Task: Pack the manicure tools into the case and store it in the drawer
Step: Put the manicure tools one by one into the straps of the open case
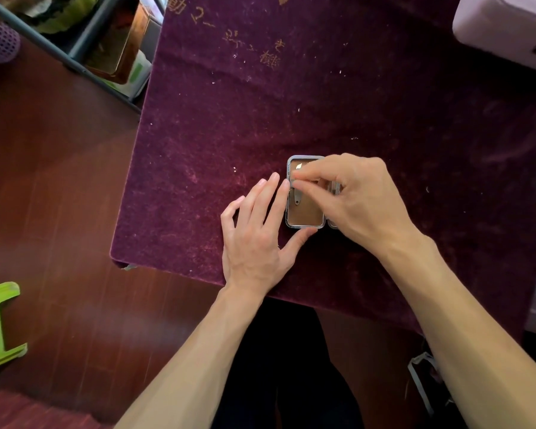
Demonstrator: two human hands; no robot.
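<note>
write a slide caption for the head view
Left hand steadies the open case on purple cloth while right hand pinches a metal tool inside it.

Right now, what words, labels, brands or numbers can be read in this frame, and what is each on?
Gold characters on the purple velvet tablecloth: worn, cropped at the top edge; not reliably readable.
Open manicure case and the manicure tool that the right hand pinches: no marking visible.
Copper-coloured tin at upper left: any label too blurred to read.
</note>
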